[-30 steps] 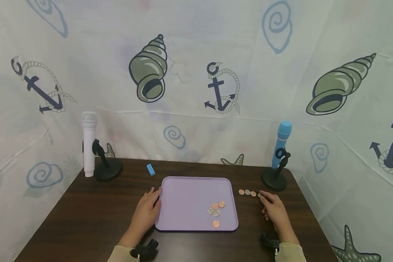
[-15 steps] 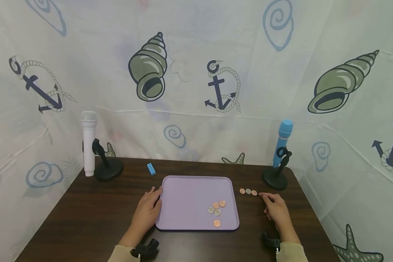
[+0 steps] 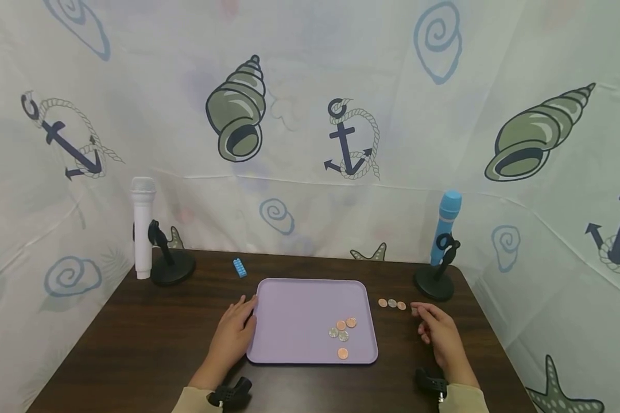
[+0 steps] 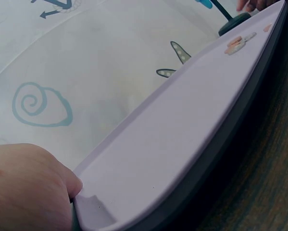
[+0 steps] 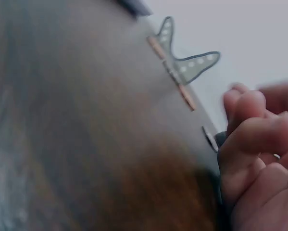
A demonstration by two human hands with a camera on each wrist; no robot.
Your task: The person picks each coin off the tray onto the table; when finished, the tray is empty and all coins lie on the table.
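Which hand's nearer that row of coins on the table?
The right hand: it's at the right end of the coin row; the left hand is across the tray, at its left edge.

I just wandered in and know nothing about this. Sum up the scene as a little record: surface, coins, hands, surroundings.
Surface: dark wooden table bearing a lilac tray
Coins in tray: three copper-coloured coins, two silver-coloured coins
Row right of tray: copper, silver, copper coins
Left hand: resting at the tray's left edge
Right hand: at another silver coin past the row's right end; pinching or merely touching, unclear
Behind tray, left: blue toy brick
Far corners: white microphone left, blue microphone right
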